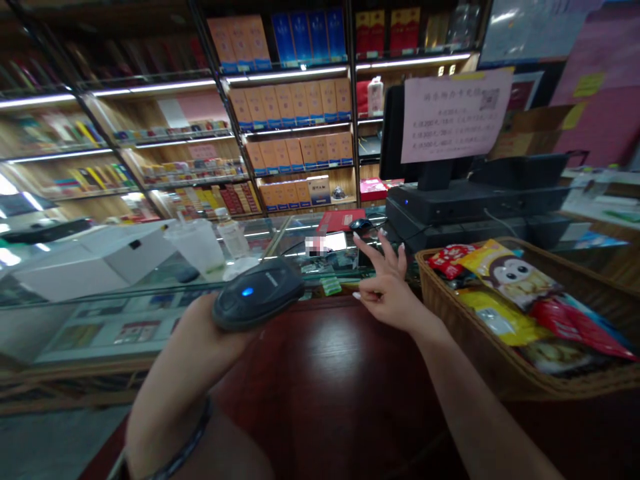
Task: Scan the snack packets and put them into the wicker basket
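Two hands in view: left hand [210, 330] grasps a handheld barcode scanner [257, 295], well left of the wicker basket [440, 320] of snack packets [510, 280]; right hand [387, 297] is released, fingers spread, just beside the basket

On the counter [330, 387], wicker basket [467, 327] of snack packets [510, 280] at right, cash register [475, 203] behind.

Barcode scanner [256, 295] matt plastic; counter [320, 387] glossy wood.

A retail shop: shelves [295, 113] of boxed goods, glass display counter [100, 327], cash register [475, 207], snack basket [453, 327]
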`<state>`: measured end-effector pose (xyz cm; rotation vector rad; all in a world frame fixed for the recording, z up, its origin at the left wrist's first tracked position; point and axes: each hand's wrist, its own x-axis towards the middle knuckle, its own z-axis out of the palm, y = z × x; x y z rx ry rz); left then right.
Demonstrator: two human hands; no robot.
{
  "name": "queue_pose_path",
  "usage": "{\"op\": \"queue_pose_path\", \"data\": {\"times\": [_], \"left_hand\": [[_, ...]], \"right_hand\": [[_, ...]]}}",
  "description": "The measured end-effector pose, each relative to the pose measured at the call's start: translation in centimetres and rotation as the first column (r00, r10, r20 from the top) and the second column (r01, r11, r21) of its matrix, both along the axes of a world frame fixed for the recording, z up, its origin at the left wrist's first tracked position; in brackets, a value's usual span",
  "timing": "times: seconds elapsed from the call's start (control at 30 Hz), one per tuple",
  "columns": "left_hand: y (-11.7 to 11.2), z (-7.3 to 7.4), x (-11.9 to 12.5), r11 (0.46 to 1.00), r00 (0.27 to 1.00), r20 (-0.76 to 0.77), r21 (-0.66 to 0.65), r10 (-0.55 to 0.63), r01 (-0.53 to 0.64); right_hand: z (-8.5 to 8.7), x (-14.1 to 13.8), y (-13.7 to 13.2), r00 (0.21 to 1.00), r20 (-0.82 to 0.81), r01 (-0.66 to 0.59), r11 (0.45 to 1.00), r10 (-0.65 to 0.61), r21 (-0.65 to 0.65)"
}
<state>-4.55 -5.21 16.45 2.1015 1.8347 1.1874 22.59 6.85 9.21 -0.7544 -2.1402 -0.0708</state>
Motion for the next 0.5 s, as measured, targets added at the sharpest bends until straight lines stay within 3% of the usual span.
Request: {"op": "queue_pose_path", "data": {"times": [0.2,0.33,0.4,0.5], "left_hand": [[-0.2,-0.2,1.2,0.999,0.999,-0.004,-0.030,-0.033,0.033],[1.0,-0.7,2.0,0.994,0.996,-0.003,-0.050,-0.093,0.092],[1.9,-1.8,2.3,0.993,0.995,-0.030,-0.068,-0.099,0.097],[3.2,-5.1,3.0,0.989,0.992,-0.043,-0.099,-0.117,0.112]], "right_hand": [[-2.0,-0.4,1.9,0.999,-0.023,0.042,0.991,-0.045,-0.124],[-4.5,-1.3,4.4,0.965,-0.193,0.108,0.938,-0.178,-0.328],[-5.7,-1.7,6.0,0.906,-0.325,0.112,0.893,-0.272,-0.436],[-7.0,-1.9,8.2,0.822,-0.421,0.140,0.853,-0.383,-0.503]]}}
